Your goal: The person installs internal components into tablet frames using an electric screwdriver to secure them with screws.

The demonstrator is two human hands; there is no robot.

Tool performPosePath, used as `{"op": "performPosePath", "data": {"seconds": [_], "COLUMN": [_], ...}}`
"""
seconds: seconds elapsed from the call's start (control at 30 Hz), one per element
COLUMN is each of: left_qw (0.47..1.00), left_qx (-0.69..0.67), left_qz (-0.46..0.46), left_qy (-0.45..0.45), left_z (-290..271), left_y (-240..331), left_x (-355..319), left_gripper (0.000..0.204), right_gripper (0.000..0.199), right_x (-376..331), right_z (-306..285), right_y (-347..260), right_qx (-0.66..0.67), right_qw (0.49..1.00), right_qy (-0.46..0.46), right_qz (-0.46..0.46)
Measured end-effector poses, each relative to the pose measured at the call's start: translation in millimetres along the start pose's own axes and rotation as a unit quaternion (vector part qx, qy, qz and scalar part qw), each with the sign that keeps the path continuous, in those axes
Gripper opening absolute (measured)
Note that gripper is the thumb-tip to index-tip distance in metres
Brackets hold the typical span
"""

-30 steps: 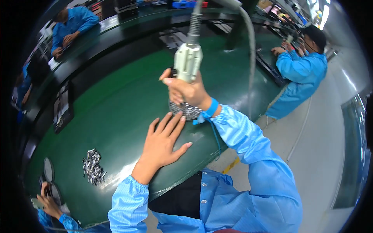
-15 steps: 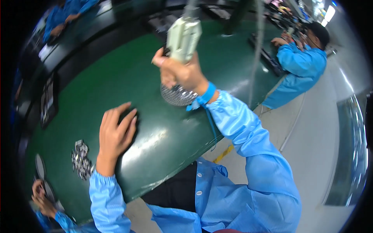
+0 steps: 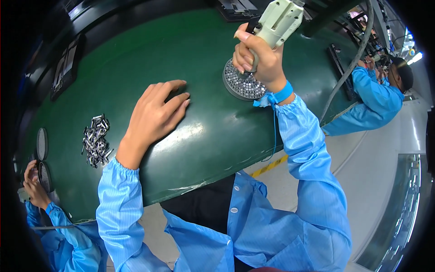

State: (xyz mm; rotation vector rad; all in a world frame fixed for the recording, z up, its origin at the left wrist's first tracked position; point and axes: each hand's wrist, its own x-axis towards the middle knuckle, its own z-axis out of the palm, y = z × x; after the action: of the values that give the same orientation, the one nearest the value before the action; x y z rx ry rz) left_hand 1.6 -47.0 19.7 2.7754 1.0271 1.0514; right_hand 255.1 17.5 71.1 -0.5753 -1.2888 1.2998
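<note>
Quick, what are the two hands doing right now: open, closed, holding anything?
Left hand: open, palm down on the green table, holding nothing.
Right hand: closed on the pale power screwdriver, over the round screw tray.

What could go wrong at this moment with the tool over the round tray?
The right hand holds the hanging power driver over the round screw tray; a tilted tip could scatter screws. The tray looks unsteadied, since the left hand rests flat on the green table, apart from it. The loose metal parts could be swept off.
</note>
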Motion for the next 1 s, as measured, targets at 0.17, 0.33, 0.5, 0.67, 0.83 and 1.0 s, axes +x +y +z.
{"op": "performPosePath", "data": {"seconds": [0.17,0.33,0.5,0.67,0.83,1.0], "left_qw": [1.0,1.0,1.0,1.0,1.0,1.0], "left_qx": [0.004,0.003,0.001,-0.003,-0.009,-0.008], "left_qz": [-0.001,0.007,0.007,0.009,0.007,0.003], "left_qy": [0.001,0.004,0.003,0.002,-0.001,0.002], "left_z": [0,-1,-1,0,-1,-2], "left_y": [0,-1,-2,-2,-1,0], "left_x": [-2,-3,-3,-1,1,-2], "left_gripper": [0.015,0.015,0.016,0.016,0.016,0.016], "right_gripper": [0.012,0.012,0.022,0.016,0.011,0.016], "right_x": [-1,-1,-3,-2,-2,-5], "right_z": [2,4,10,4,5,13], "right_y": [0,0,-2,-1,-5,-6], "right_qx": [-0.022,-0.029,-0.08,-0.049,-0.03,-0.07], "right_qw": [1.0,1.0,0.997,0.999,0.999,0.997], "right_qy": [0.002,0.0,0.013,0.002,0.003,0.013], "right_qz": [-0.003,-0.001,-0.013,-0.01,-0.011,-0.012]}}
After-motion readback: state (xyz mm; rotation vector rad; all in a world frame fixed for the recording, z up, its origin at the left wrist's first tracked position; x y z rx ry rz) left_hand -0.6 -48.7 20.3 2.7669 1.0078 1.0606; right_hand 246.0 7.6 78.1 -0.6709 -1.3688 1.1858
